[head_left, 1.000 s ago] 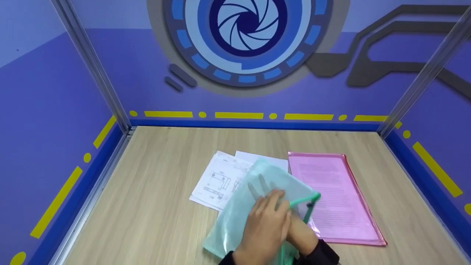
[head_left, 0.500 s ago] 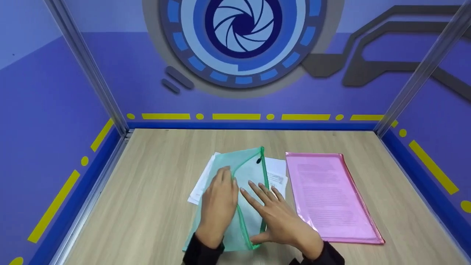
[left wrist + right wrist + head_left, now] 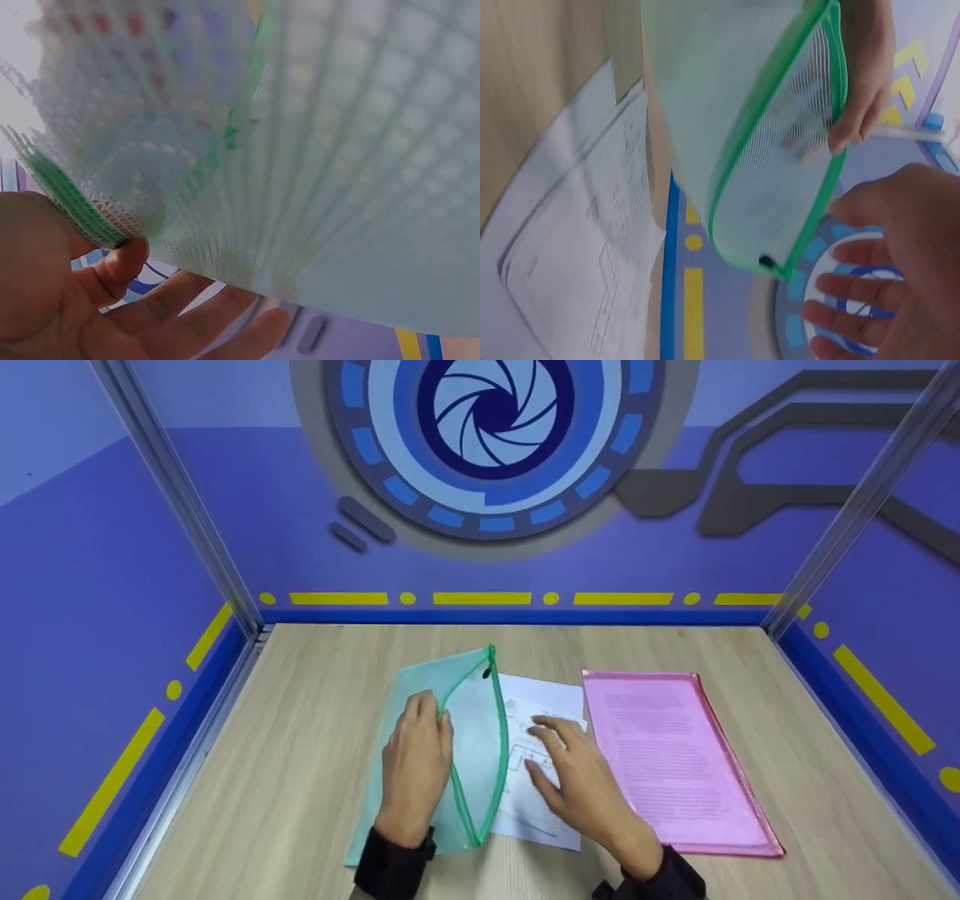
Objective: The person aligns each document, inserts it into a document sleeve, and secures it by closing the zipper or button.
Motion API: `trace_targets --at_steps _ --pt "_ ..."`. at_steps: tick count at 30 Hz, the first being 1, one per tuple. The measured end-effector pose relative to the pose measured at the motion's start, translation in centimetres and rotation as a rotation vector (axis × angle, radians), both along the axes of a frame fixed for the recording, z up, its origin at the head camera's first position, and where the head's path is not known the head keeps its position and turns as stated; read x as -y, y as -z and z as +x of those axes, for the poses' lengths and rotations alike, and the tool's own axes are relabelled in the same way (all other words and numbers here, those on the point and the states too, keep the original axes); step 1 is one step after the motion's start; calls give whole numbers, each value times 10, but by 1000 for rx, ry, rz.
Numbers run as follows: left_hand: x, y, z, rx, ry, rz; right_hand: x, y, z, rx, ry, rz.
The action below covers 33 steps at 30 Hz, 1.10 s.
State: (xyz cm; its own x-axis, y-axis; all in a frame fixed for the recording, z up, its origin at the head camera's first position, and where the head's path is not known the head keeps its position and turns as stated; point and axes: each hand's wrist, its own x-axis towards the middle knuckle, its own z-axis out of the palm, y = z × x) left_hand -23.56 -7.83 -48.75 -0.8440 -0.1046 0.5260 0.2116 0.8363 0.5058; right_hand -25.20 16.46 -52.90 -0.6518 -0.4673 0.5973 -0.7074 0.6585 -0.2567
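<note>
A translucent green mesh zipper file bag point(image 3: 477, 742) is raised at left centre, its mouth gaping toward the right, with a black zipper pull near the far corner. My left hand point(image 3: 415, 769) pinches one green-trimmed edge of the mouth between thumb and fingers, as the left wrist view shows on the mesh point(image 3: 360, 187). Printed papers with line drawings point(image 3: 525, 810) lie on the table beside the bag, partly hidden by it. Over these papers is my right hand point(image 3: 585, 780), its fingers relaxed and bent a little. In the right wrist view that hand point(image 3: 900, 270) holds nothing.
A pink zipper file bag point(image 3: 667, 795) with printed sheets inside lies flat to the right of the papers. Purple-blue panels point(image 3: 480, 577) enclose the wooden table point(image 3: 285, 765) at the back and both sides.
The green bag has turned upright and moved left with my left hand, uncovering more of the papers. My right hand has come off the bag to above the papers.
</note>
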Motion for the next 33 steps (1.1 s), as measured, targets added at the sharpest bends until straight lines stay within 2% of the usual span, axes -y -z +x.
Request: trace_targets --at_steps 3,8,11,13,15,17,22,24,29,33 --pt "8 1 -1 -10 -19 11 -12 11 -16 73 79 -18" --pt "13 3 -1 -22 -25 32 -34 39 -41 333 198 3" --pt "13 2 -1 -20 -23 42 -43 54 -48 482 231 63" --pt "12 2 -1 -18 -19 43 -47 61 -50 530 235 99" --pt "12 1 -1 -21 -15 43 -47 65 -50 540 231 123" --pt "13 1 -2 -26 -10 42 -46 66 -50 510 238 147" --pt "15 -1 -2 -36 -10 42 -42 64 -51 344 341 176" --pt "15 -2 -2 -35 -12 42 -40 64 -50 321 364 157" --pt "15 -1 -3 -18 -6 43 -36 67 -47 402 340 152" --pt "14 1 -3 -9 0 37 -34 67 -45 435 372 143"
